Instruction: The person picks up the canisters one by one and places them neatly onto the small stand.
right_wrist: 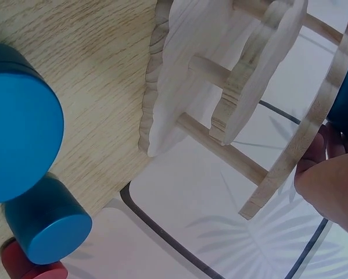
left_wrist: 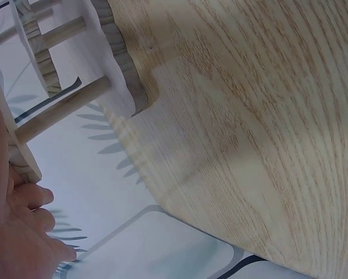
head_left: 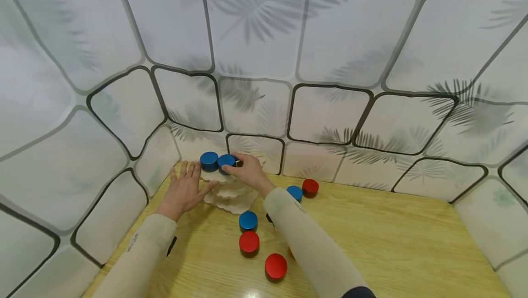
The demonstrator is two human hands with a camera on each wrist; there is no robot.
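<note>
A pale wooden tiered stand (head_left: 231, 202) with scalloped edges and round posts stands near the back left corner. Two blue round tins (head_left: 209, 161) sit side by side on its top tier. My right hand (head_left: 249, 172) pinches the right-hand blue tin (head_left: 226, 162) between thumb and fingers, low against the top board in the right wrist view. My left hand (head_left: 185, 190) touches the left side of the stand, fingers extended in the head view and thumb along the front edge. Most of the left palm is hidden in the left wrist view.
On the wooden table (head_left: 371, 243) stand a blue tin (head_left: 248, 221), two red tins (head_left: 249, 243) in front, and another blue tin (head_left: 294, 192) beside a red tin (head_left: 310, 188) at the back. An orange thing is mostly hidden by my right sleeve. Patterned cloth walls (head_left: 330, 114) enclose the table.
</note>
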